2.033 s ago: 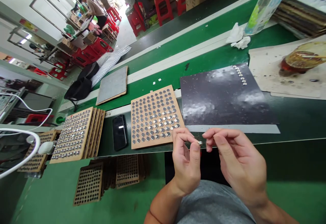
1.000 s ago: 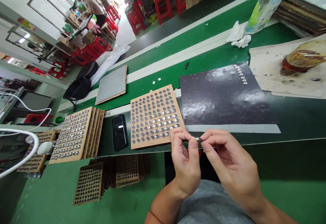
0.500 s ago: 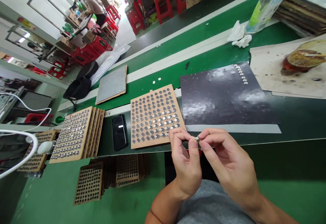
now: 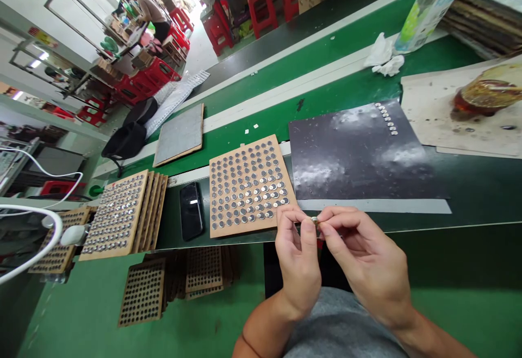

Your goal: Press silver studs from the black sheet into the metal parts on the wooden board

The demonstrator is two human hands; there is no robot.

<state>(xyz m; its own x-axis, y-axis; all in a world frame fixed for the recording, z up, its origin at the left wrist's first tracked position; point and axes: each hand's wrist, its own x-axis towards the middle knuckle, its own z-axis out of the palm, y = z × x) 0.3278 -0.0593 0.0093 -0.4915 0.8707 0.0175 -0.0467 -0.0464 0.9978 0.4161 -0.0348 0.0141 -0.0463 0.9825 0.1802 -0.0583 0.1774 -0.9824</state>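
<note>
My left hand (image 4: pixel 299 265) and my right hand (image 4: pixel 369 263) meet just above the table's near edge, each closed in a pinch. Between their fingertips is a small shiny metal piece (image 4: pixel 315 220), mostly covered and too small to name exactly. Beside my left hand lies a brown board (image 4: pixel 224 232) with rows of dark round discs in metal rims; some near its lower right carry small shiny pieces. Beyond my hands a black sheet (image 4: pixel 354 157) lies flat, with a short row of small silver pieces (image 4: pixel 385 118) near its far right corner.
A black phone (image 4: pixel 191 211) and stacked disc boards (image 4: pixel 141 211) are to the left. A grey panel (image 4: pixel 179 135) lies farther back. At right stand a bottle (image 4: pixel 428 13) and a cup of brown liquid (image 4: pixel 485 94). A person (image 4: pixel 149 10) sits far off.
The small metal piece has turned slightly between my fingertips, and my left hand's fingers have shifted a little to the right. Everything else stays in place.
</note>
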